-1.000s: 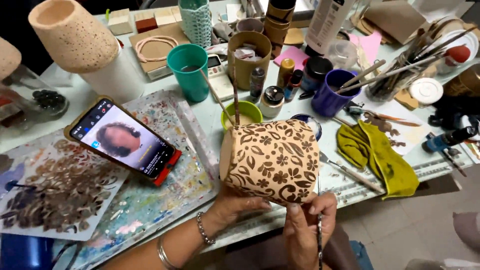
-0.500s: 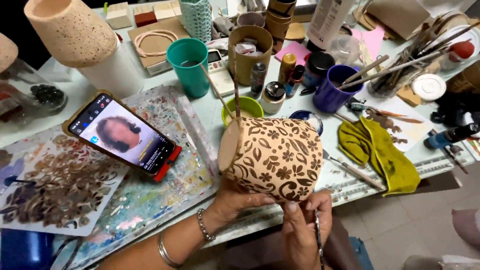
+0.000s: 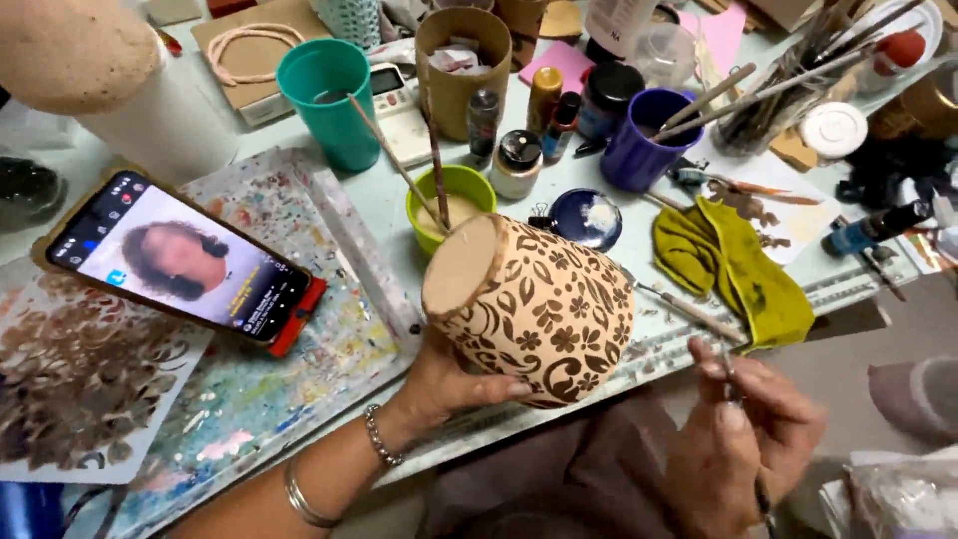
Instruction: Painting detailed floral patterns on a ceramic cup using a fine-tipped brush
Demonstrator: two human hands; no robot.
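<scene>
left hand (image 3: 449, 384) is cupping the pot (image 3: 529, 304) from below, grip closed round its lower side, thumb lying across the patterned wall. pot is tan with dark brown leaf and flower pattern, tipped on its side, plain base facing up-left toward the camera, held in the air just over the near edge of the surface (image 3: 389, 205)

right hand (image 3: 743, 439) is sitting just right of the pot, not touching it, fingers pinched tight on a thin brush (image 3: 733, 384); brush tip is too small to make out

around it on the surface:
- phone (image 3: 180, 258) in a red case is lying screen-up on a paint-spattered sheet (image 3: 289, 389), left of the pot
- lime green cup (image 3: 454, 200) with two sticks leaning in it is standing just behind the pot
- teal cup (image 3: 334, 95) is standing further back
- dark blue dish (image 3: 589, 218) is sitting behind the pot, to the right
- purple cup (image 3: 644, 140) is holding brushes
- yellow-green rag (image 3: 738, 265) is lying crumpled on the right, with a loose brush (image 3: 679, 307) lying between it and the pot

bracelets are showing on the left wrist
</scene>
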